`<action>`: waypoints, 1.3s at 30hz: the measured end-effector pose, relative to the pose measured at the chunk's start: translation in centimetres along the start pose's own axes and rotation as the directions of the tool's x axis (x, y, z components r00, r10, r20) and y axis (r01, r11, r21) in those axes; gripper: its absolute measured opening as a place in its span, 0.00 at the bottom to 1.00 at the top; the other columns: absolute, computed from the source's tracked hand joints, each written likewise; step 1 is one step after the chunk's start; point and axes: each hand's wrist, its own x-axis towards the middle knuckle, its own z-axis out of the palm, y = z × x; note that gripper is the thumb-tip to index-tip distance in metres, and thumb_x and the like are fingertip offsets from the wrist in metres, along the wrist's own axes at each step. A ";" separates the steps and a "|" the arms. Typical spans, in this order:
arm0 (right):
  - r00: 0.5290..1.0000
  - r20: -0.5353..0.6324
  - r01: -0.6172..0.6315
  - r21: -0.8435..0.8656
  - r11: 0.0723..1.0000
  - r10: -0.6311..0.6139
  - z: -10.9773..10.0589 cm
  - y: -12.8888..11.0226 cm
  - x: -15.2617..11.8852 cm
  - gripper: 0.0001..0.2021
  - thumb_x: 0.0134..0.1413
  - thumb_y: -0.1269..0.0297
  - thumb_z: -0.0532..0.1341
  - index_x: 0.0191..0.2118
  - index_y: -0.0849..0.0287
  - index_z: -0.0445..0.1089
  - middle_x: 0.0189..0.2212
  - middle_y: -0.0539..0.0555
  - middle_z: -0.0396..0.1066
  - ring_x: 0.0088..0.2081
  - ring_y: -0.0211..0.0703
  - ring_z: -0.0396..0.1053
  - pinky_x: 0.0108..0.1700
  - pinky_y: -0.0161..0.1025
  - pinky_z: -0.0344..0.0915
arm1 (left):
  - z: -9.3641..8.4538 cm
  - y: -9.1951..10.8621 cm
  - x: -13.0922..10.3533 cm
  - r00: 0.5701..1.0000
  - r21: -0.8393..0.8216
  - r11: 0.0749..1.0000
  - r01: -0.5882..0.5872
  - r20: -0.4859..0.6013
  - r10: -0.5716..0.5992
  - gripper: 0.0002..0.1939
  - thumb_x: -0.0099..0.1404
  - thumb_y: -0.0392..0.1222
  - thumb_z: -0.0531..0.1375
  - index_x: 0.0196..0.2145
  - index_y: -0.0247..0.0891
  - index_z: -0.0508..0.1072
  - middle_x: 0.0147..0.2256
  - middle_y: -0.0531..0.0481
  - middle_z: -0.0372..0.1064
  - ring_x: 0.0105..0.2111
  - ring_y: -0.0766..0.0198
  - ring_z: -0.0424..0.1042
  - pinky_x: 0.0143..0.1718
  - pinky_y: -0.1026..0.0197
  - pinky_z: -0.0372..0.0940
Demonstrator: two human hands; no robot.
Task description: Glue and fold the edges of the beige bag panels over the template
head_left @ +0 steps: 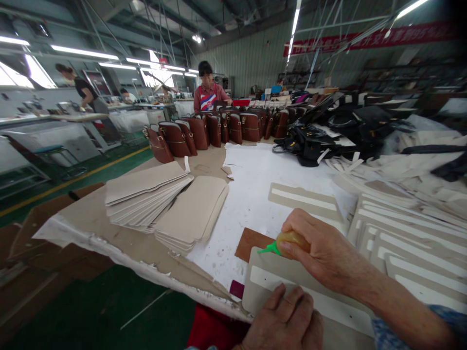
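Observation:
My right hand is wrapped round a yellowish squeeze bottle with a green nozzle. The nozzle tip is at the upper left corner of a beige panel that has a white strip along it. My left hand lies on the near part of this panel, fingers laid over the white strip. Behind the panel's left end is a brown piece, and a small maroon piece lies to its left. Another beige panel with a white strip lies farther back on white paper.
Beige panels in stacks lie at left, and overlapping strip-bearing panels at right. Brown bags line the back, with black bags at back right. A person stands behind the brown bags.

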 end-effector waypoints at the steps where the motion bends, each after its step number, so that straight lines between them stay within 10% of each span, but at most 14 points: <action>1: 1.000 0.002 -0.001 -0.005 1.000 0.001 0.0 0.0 0.0 0.02 0.60 0.66 0.58 0.35 0.53 0.65 0.33 0.51 0.70 0.33 0.45 0.69 0.33 0.40 0.63 | 0.0 0.0 0.1 0.999 -0.005 1.000 0.017 -0.029 -0.017 0.06 0.72 0.40 0.60 0.41 0.39 0.77 0.46 0.49 0.79 0.49 0.60 0.76 0.56 0.55 0.68; 39: 0.998 0.029 0.056 -0.080 0.995 -0.054 0.1 -0.6 0.7 0.03 0.58 0.71 0.59 0.36 0.56 0.65 0.35 0.52 0.67 0.34 0.47 0.68 0.35 0.42 0.61 | -0.6 -0.1 0.1 1.000 0.014 1.000 0.000 0.030 -0.001 0.09 0.74 0.42 0.58 0.44 0.41 0.78 0.49 0.50 0.78 0.51 0.60 0.75 0.58 0.55 0.67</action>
